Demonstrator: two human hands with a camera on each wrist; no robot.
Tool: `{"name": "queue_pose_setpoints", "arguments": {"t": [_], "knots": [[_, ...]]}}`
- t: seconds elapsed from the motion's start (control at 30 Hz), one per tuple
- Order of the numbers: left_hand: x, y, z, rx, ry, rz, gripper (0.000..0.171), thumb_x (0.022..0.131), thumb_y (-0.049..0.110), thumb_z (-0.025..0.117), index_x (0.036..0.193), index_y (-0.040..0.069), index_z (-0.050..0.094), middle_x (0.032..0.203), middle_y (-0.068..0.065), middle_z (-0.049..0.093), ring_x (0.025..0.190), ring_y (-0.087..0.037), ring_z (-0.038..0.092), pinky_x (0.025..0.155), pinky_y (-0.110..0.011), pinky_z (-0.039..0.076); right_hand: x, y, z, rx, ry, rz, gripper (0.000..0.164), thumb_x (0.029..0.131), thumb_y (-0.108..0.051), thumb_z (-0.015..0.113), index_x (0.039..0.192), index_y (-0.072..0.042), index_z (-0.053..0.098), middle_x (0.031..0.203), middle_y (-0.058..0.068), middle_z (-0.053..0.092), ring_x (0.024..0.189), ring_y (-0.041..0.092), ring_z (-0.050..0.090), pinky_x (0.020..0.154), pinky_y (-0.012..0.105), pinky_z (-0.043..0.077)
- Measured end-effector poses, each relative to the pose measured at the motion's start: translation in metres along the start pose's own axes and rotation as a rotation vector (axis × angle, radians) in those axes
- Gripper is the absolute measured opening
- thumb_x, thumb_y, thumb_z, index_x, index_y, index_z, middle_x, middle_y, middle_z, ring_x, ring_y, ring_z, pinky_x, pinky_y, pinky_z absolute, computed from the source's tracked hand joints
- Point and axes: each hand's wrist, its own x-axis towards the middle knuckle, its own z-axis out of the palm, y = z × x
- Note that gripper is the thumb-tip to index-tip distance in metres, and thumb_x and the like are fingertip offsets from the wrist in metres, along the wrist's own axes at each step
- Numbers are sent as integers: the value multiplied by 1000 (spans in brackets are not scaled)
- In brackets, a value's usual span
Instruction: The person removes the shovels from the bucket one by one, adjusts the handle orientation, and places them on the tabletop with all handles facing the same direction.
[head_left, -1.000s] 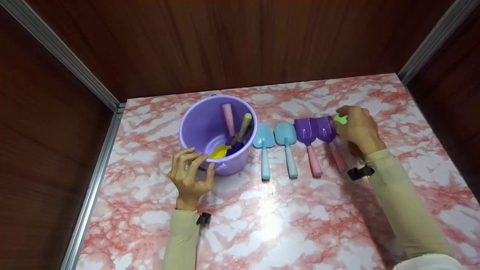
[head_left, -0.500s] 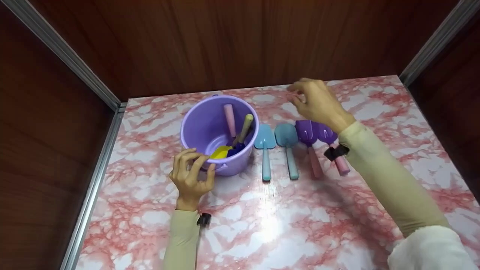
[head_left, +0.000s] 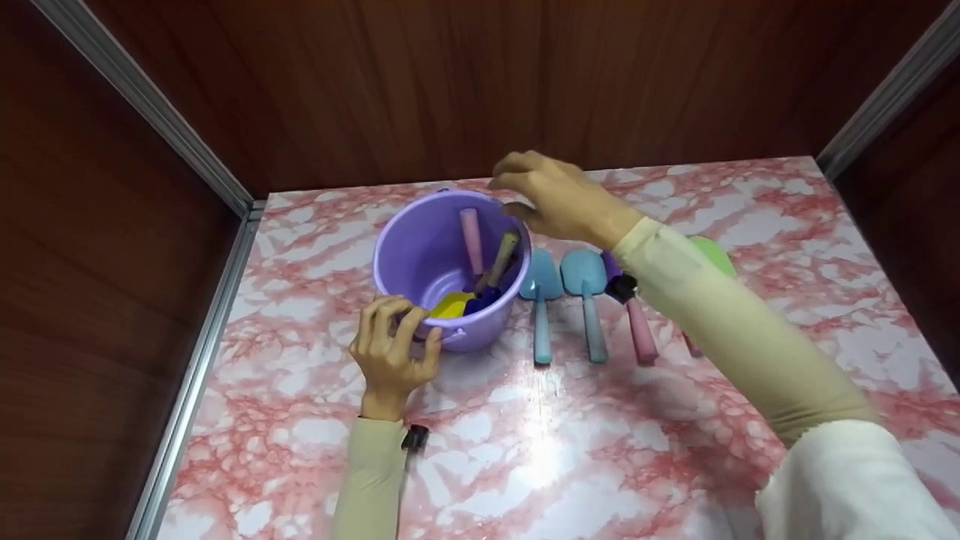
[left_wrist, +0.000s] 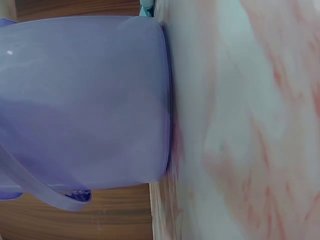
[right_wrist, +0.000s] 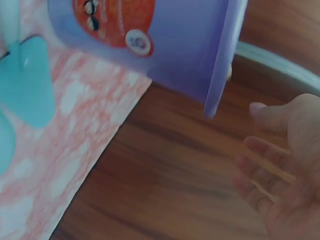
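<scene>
Gripping bucket (head_left: 481, 328) at near side with left hand (head_left: 391, 358); right hand (head_left: 561, 196) hovers, loose and empty, by bucket's far right.

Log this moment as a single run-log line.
left hand: holds purple bucket rim; right hand: empty, near bucket's right rim; in bucket: yellow piece, pink handle; beside bucket: blue shovels

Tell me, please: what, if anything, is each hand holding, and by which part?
The left hand holds the purple bucket by its near rim; the right hand holds nothing.
</scene>
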Motion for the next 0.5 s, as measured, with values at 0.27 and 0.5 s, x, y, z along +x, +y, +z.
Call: {"name": "queue_pose_setpoints", "arguments": {"t": [0.27, 0.5], "knots": [[-2, 1, 1, -5, -4, -4, 38, 101, 45, 62, 90, 11, 75, 95, -10, 71, 92, -34, 68, 80, -48, 66, 22, -24, 21, -194, -148, -127, 33, 101, -11, 74, 134, -8, 74, 150, 16, 62, 142, 37, 55, 116, 55, 50], [0, 0, 1, -30, 12, -8, 36, 99, 44, 65, 89, 11, 76, 94, -10, 71, 92, -34, 68, 78, -49, 65, 38, -44, 47, -446, -308, -208, 40, 91, -22, 83, 130, -16, 77, 142, 11, 67, 136, 33, 57, 117, 51, 49]]}}
